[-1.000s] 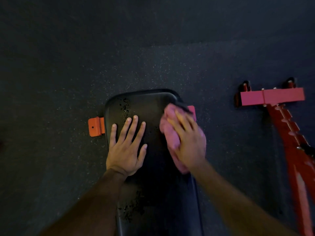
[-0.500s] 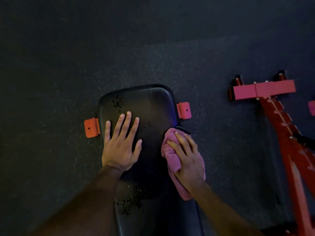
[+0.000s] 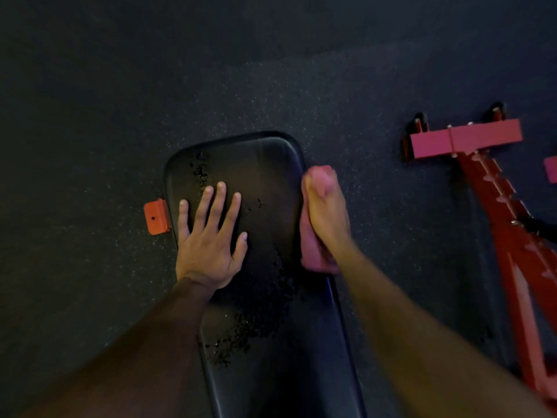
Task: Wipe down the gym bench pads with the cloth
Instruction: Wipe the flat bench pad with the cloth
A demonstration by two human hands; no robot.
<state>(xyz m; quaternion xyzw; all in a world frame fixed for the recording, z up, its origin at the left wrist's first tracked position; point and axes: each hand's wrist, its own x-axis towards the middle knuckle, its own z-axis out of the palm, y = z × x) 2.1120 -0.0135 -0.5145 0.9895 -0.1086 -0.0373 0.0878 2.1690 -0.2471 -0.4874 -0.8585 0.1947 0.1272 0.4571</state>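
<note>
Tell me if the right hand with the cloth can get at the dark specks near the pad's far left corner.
Probably yes. The right hand grips the pink cloth at the bench pad's right edge; the bare pad top lies between it and the specks, and the flat left hand sits nearer.

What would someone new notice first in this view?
Probably the pink cloth under the right hand, pressed against the right edge of the black bench pad. The left hand lies flat on the pad, and a red frame stands on the floor at right.

The bench pad (image 3: 265, 182) is showing smooth, faintly glossy black vinyl, flaking in patches. The pink cloth (image 3: 312, 248) is looking soft and matt. The floor (image 3: 271, 79) is looking like rough, speckled rubber.
</note>
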